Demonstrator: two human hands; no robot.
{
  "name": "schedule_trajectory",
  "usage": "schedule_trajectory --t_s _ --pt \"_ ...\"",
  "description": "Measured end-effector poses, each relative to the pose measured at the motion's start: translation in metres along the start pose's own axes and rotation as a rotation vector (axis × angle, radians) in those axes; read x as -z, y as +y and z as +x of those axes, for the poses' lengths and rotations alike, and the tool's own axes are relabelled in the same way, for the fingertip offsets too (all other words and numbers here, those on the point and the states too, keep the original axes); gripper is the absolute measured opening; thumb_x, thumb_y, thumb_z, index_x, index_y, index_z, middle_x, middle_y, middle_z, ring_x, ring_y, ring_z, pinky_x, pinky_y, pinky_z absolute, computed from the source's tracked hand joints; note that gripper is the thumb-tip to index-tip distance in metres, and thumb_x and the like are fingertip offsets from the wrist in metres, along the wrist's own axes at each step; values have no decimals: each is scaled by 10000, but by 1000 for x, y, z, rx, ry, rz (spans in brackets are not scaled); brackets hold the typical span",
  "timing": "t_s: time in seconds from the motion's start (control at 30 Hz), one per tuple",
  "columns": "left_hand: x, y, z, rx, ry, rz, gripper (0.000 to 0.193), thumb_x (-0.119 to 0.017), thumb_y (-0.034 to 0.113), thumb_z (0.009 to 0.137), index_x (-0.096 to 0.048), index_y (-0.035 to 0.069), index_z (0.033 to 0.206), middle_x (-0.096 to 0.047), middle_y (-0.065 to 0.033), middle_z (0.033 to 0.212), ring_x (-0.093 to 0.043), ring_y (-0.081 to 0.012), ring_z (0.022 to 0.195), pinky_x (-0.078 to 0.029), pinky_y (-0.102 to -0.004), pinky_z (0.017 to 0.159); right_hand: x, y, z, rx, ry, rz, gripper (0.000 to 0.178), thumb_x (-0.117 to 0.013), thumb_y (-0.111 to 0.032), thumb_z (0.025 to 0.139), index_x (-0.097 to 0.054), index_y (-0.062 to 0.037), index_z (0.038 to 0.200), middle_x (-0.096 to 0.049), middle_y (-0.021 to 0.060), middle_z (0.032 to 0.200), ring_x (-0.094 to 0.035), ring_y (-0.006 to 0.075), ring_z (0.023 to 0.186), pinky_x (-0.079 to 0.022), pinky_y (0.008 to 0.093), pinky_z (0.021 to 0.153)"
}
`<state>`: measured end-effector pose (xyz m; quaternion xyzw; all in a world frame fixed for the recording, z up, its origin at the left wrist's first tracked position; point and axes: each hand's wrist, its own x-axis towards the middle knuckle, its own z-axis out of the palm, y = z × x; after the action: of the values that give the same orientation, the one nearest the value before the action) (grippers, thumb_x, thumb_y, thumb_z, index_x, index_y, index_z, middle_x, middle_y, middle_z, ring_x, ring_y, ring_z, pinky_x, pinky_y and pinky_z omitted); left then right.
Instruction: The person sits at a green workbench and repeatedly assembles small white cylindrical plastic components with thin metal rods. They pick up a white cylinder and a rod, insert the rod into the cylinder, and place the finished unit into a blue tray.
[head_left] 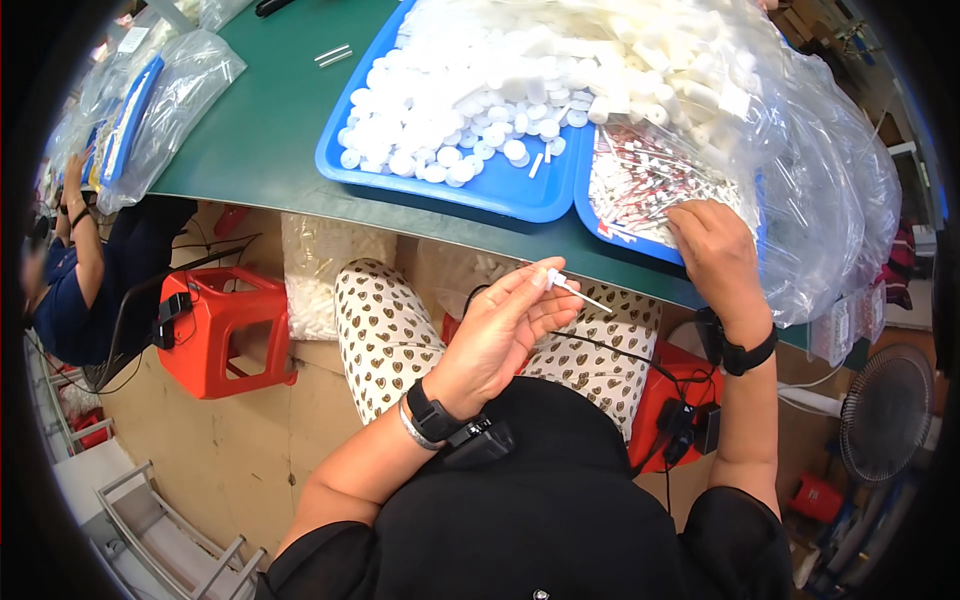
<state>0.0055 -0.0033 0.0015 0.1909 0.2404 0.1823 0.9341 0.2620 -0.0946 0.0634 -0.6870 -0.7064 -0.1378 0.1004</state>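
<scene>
Over my lap, my left hand (505, 332) pinches a small white plastic piece with a thin stem (583, 293) between thumb and forefinger; the stem points down to the right. My right hand (715, 258) reaches into the right blue tray (628, 238), its fingertips among a heap of thin red and white pieces (650, 182). Its fingers are bent together, and whatever they hold is hidden. Left of that stands a larger blue tray (520, 203) with many white round plastic caps (400, 140).
White cylindrical parts (690, 60) and a clear plastic bag (820, 190) crowd the table's right side. Two small metal rods (333, 56) lie on the green table (260, 120). A red stool (225, 330), a fan (885, 412) and another person (75, 270) are around me.
</scene>
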Motion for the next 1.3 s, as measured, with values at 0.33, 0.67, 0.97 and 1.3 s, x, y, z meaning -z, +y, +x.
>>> schedule_trajectory --t_s 0.33,0.67,0.97,1.3 --pt "0 0 2 -9 43 -5 369 -554 217 1019 -523 -25 1296 -655 -148 1121 -661 -197 1020 -547 -298 917 6 1 3 29 -48 0 114 -593 -13 755 -622 -14 865 -620 88 868 -600 262 779 -489 364 704" --pt "-9 6 0 -59 57 -27 392 -546 225 1023 -490 -25 1319 -643 -139 1110 -654 -207 1041 -553 -308 919 15 -9 1 -63 70 242 117 -661 27 779 -596 -10 869 -614 123 797 -615 299 710 -500 394 636" --pt "-18 9 3 -102 35 -66 368 -530 197 1028 -478 -20 1320 -648 -139 1104 -658 -234 1072 -559 -315 921 16 -59 -8 -63 10 516 153 -707 27 769 -643 -7 904 -657 113 756 -651 276 664 -517 362 601" --pt "-15 7 5 -131 71 -61 326 -530 191 1028 -516 -9 1285 -652 -141 1106 -657 -233 1075 -557 -310 922 15 -65 -4 27 100 391 190 -712 49 743 -644 -14 908 -659 99 792 -651 268 691 -509 363 597"
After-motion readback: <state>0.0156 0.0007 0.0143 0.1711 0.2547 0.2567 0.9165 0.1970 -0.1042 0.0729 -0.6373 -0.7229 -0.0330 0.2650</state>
